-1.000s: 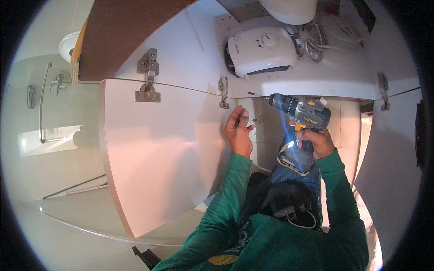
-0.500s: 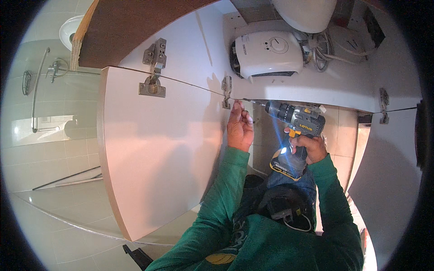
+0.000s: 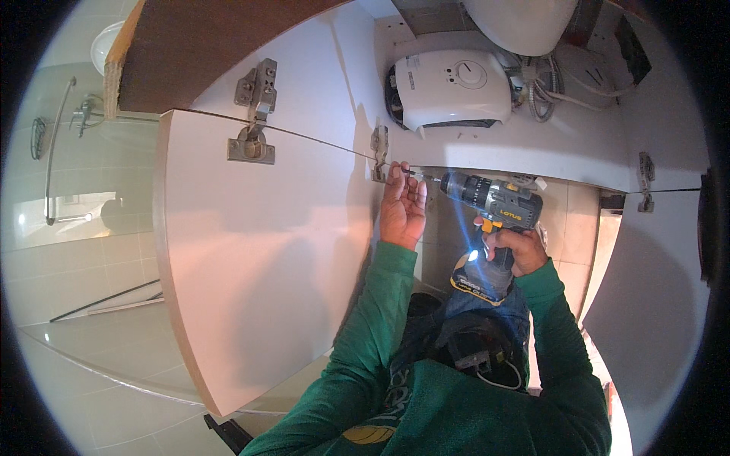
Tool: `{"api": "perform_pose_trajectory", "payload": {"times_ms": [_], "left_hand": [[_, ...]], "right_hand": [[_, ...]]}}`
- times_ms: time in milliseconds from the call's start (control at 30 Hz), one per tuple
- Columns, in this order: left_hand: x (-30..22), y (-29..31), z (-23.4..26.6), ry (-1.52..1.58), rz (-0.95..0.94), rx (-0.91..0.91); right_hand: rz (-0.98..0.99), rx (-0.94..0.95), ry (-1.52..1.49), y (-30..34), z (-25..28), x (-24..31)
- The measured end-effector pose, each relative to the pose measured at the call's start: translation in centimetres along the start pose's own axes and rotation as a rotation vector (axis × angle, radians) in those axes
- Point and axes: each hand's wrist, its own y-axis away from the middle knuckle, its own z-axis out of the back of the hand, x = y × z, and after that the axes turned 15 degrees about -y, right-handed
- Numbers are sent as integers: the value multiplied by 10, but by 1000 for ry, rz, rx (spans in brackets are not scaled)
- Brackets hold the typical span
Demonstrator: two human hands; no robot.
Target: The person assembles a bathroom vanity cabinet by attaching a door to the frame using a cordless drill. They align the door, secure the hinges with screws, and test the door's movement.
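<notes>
In my right hand (image 3: 513, 248) is a grey and black cordless drill (image 3: 494, 201) with yellow accents, its work light on, pointing left. A long thin driver bit (image 3: 427, 178) runs from its chuck. My left hand (image 3: 403, 207), palm up, pinches the bit's dark front end between thumb and fingertips; whether a screw sits there is too small to tell. Just left of those fingertips is the lower metal cabinet hinge (image 3: 379, 152), partly hidden by them. It joins the swung-out white cabinet door (image 3: 258, 251) to the cabinet side panel (image 3: 312, 83). Another hinge (image 3: 255, 114) sits farther left on the same door.
Inside the cabinet are a white water heater (image 3: 452, 87) with a dial, coiled hoses (image 3: 541, 91) and a white basin underside (image 3: 521, 23). Small loose screws (image 3: 468, 135) lie below the heater. A second door (image 3: 654, 296) with a hinge (image 3: 645, 182) stands at the right.
My left fingertips have come up onto the bit's front end. The drill has shifted slightly left, and the view has moved a little.
</notes>
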Motion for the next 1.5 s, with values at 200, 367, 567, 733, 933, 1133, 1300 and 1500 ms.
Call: {"api": "perform_pose_trajectory", "payload": {"times_ms": [200, 367, 567, 733, 933, 1133, 1300, 1500], "left_hand": [[5, -13, 11, 62, 21, 12], [14, -16, 17, 110, 40, 14], [11, -12, 9, 62, 25, 11], [11, -16, 9, -38, 0, 22], [9, -30, 11, 11, 73, 70], [8, -43, -9, 85, 59, -72], [3, -61, -24, 18, -47, -147], [7, -79, -18, -51, -60, -173]], "right_hand": [[-18, -11, 18, -2, 3, -3], [-5, -27, 7, -1, 1, -3], [-7, -7, 23, -4, 8, -3], [31, -54, 65, -2, -2, -6], [191, 38, 487, -16, 14, -18], [99, 42, 271, -47, -2, -13], [18, 56, 139, -74, -4, -15], [-5, 67, 120, -91, -5, -13]]}}
